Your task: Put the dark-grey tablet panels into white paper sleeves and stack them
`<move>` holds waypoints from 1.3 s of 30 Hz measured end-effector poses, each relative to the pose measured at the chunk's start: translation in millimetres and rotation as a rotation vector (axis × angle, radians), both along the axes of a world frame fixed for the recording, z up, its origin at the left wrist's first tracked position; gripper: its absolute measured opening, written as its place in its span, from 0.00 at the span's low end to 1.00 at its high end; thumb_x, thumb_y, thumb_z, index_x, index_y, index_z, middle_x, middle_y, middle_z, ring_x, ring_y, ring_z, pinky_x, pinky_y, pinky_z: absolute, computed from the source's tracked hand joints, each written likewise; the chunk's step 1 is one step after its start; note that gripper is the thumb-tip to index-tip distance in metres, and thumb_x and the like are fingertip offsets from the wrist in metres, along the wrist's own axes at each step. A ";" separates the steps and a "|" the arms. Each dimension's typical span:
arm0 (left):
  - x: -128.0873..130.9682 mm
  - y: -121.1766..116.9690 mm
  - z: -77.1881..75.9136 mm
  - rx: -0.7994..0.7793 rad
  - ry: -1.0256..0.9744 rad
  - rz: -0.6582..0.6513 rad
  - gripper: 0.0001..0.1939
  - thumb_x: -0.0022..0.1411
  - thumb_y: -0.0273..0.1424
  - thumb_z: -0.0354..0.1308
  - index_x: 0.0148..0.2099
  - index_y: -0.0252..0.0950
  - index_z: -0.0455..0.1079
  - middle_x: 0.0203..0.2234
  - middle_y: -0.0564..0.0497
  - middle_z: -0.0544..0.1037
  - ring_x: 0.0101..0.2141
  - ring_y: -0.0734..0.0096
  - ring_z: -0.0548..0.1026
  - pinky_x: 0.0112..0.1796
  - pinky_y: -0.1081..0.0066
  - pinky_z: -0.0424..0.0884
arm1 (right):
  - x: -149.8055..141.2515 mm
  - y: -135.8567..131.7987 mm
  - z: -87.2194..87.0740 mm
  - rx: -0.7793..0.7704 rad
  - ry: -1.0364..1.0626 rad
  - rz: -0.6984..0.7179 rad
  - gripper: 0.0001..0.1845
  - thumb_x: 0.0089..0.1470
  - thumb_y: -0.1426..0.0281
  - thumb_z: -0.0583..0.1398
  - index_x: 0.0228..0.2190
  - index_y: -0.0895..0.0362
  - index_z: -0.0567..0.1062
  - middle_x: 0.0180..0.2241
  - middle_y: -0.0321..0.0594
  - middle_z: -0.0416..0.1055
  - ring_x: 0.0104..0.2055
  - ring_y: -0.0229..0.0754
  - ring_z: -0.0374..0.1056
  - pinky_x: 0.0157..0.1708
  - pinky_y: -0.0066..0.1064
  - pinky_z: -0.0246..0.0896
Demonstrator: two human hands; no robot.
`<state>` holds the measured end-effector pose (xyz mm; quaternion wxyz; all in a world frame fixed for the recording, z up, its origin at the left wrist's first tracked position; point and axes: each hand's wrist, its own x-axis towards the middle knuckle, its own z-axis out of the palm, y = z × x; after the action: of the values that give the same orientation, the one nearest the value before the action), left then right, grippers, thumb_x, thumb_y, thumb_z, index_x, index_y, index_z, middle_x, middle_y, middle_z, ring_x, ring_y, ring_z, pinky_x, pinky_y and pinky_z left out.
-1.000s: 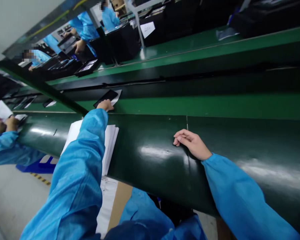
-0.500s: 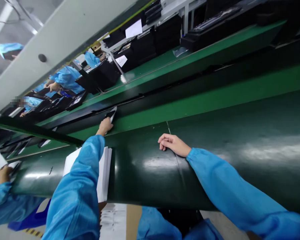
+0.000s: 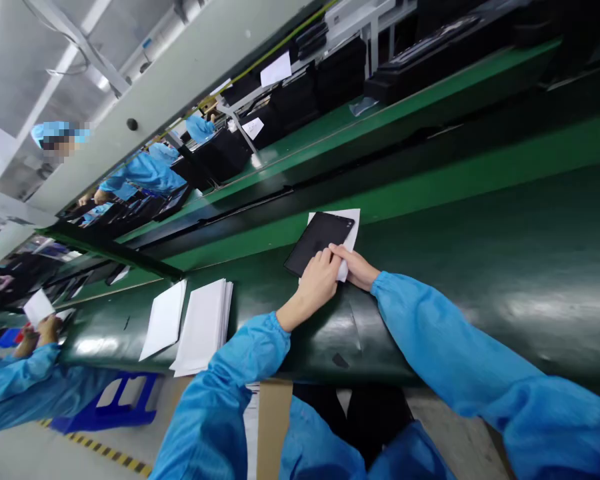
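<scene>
A flat black tablet (image 3: 317, 240), with small round camera marks at its upper right corner, lies tilted over a white sheet (image 3: 353, 230) above the green conveyor belt. My left hand (image 3: 319, 283) reaches in from the left, its fingers curled over the tablet's lower right edge. From the other side my right hand (image 3: 359, 268) is closed on the white sheet at that edge, thumb on top beside the left fingertips. Its other fingers are hidden underneath.
A stack of white sheets (image 3: 205, 327) and a separate white sheet (image 3: 163, 319) lie on the belt to the left. Farther left, a co-worker's hands (image 3: 45, 330) hold a white sheet. Black trays line the green shelf (image 3: 310, 137) opposite. A cardboard box (image 3: 274, 427) stands below the belt.
My left hand has brought the tablet and white sheet from the far left side to my right hand. My right hand has closed on the sheet. The view has shifted, showing more of the left.
</scene>
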<state>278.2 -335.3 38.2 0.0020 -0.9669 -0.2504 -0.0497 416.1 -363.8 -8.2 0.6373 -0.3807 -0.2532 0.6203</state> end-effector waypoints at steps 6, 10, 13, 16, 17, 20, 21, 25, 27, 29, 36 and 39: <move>-65.6 -6.1 -1.8 -0.069 -0.143 -0.045 0.37 0.66 0.31 0.59 0.75 0.42 0.56 0.68 0.38 0.67 0.63 0.48 0.66 0.61 0.49 0.64 | 4.7 1.8 -0.4 -0.061 -0.048 -0.120 0.14 0.47 0.65 0.72 0.33 0.52 0.74 0.27 0.36 0.76 0.31 0.45 0.75 0.33 0.35 0.75; -114.3 -1.5 -17.6 0.019 -0.286 0.143 0.19 0.70 0.29 0.57 0.62 0.41 0.72 0.56 0.40 0.77 0.57 0.52 0.72 0.57 0.53 0.67 | 4.7 0.8 -1.0 -0.071 -0.116 -0.072 0.10 0.45 0.70 0.70 0.33 0.53 0.77 0.31 0.39 0.79 0.34 0.47 0.77 0.36 0.37 0.76; -129.7 -2.8 -30.1 0.034 -0.390 0.124 0.10 0.72 0.27 0.56 0.50 0.40 0.76 0.45 0.42 0.79 0.50 0.57 0.75 0.52 0.57 0.71 | 5.0 -0.9 -2.7 -0.033 -0.222 0.017 0.11 0.44 0.66 0.70 0.31 0.54 0.77 0.31 0.42 0.80 0.36 0.50 0.77 0.40 0.41 0.76; -133.0 -6.2 -37.7 0.038 -0.542 0.064 0.08 0.72 0.25 0.55 0.44 0.39 0.75 0.39 0.46 0.77 0.44 0.62 0.76 0.46 0.62 0.74 | 4.3 -1.2 -5.6 0.024 -0.425 0.012 0.17 0.47 0.57 0.71 0.34 0.55 0.78 0.35 0.45 0.81 0.40 0.53 0.77 0.45 0.46 0.75; -133.3 -7.0 -39.0 0.052 -0.610 0.065 0.08 0.72 0.24 0.55 0.43 0.39 0.74 0.37 0.47 0.77 0.43 0.63 0.76 0.45 0.63 0.74 | 3.7 -0.7 -7.2 0.049 -0.511 -0.028 0.20 0.48 0.54 0.70 0.37 0.54 0.78 0.37 0.45 0.81 0.41 0.54 0.77 0.46 0.47 0.75; -135.0 -8.3 -40.2 0.081 -0.814 0.104 0.08 0.70 0.22 0.55 0.41 0.39 0.72 0.37 0.48 0.76 0.41 0.66 0.77 0.43 0.66 0.75 | 1.4 1.8 -14.2 0.133 -0.767 -0.216 0.26 0.50 0.52 0.68 0.46 0.53 0.74 0.44 0.46 0.79 0.43 0.54 0.75 0.48 0.48 0.74; -135.5 -8.5 -39.7 0.073 -0.874 0.123 0.07 0.70 0.22 0.56 0.41 0.38 0.72 0.37 0.48 0.76 0.41 0.66 0.77 0.41 0.67 0.75 | 0.7 2.4 -16.9 0.156 -0.850 -0.280 0.27 0.51 0.53 0.68 0.48 0.53 0.72 0.46 0.48 0.77 0.42 0.53 0.74 0.48 0.49 0.73; -133.1 -9.0 -33.9 0.002 -1.072 0.254 0.04 0.71 0.27 0.59 0.39 0.38 0.70 0.37 0.48 0.75 0.41 0.67 0.78 0.37 0.70 0.75 | -0.2 1.2 -22.4 0.204 -1.166 -0.515 0.33 0.49 0.62 0.67 0.55 0.59 0.69 0.55 0.59 0.66 0.53 0.60 0.68 0.57 0.56 0.66; -128.1 -9.4 -28.7 -0.003 -1.139 0.311 0.06 0.72 0.30 0.59 0.39 0.37 0.70 0.37 0.48 0.75 0.41 0.67 0.79 0.39 0.69 0.76 | -0.4 -1.4 -20.3 0.208 -1.251 -0.590 0.32 0.49 0.64 0.67 0.55 0.59 0.69 0.57 0.61 0.64 0.58 0.65 0.63 0.59 0.60 0.62; -120.8 -9.5 -22.9 0.036 -1.178 0.310 0.07 0.72 0.32 0.60 0.38 0.37 0.70 0.36 0.48 0.75 0.41 0.67 0.78 0.41 0.67 0.76 | -1.9 -4.2 -16.2 0.270 -1.247 -0.549 0.22 0.53 0.62 0.65 0.49 0.56 0.74 0.52 0.56 0.69 0.56 0.64 0.64 0.57 0.60 0.61; -74.4 1.2 -22.5 0.197 -0.953 -0.013 0.04 0.72 0.26 0.59 0.44 0.39 0.76 0.37 0.49 0.75 0.43 0.67 0.77 0.44 0.65 0.76 | -27.8 -9.3 -9.5 0.409 -0.482 0.021 0.31 0.52 0.40 0.66 0.42 0.53 0.77 0.33 0.41 0.76 0.35 0.48 0.72 0.38 0.41 0.70; -56.9 12.3 -36.8 0.169 -0.819 -0.134 0.07 0.73 0.27 0.58 0.48 0.40 0.76 0.42 0.46 0.74 0.47 0.65 0.77 0.48 0.63 0.78 | -31.3 -5.7 -8.2 0.204 -0.220 -0.083 0.30 0.45 0.41 0.70 0.36 0.53 0.77 0.28 0.37 0.75 0.30 0.45 0.71 0.31 0.39 0.70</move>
<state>221.3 -322.9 1.4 -0.0215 -0.8777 -0.1622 -0.4504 384.8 -369.4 -16.4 0.6660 -0.3899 -0.3673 0.5191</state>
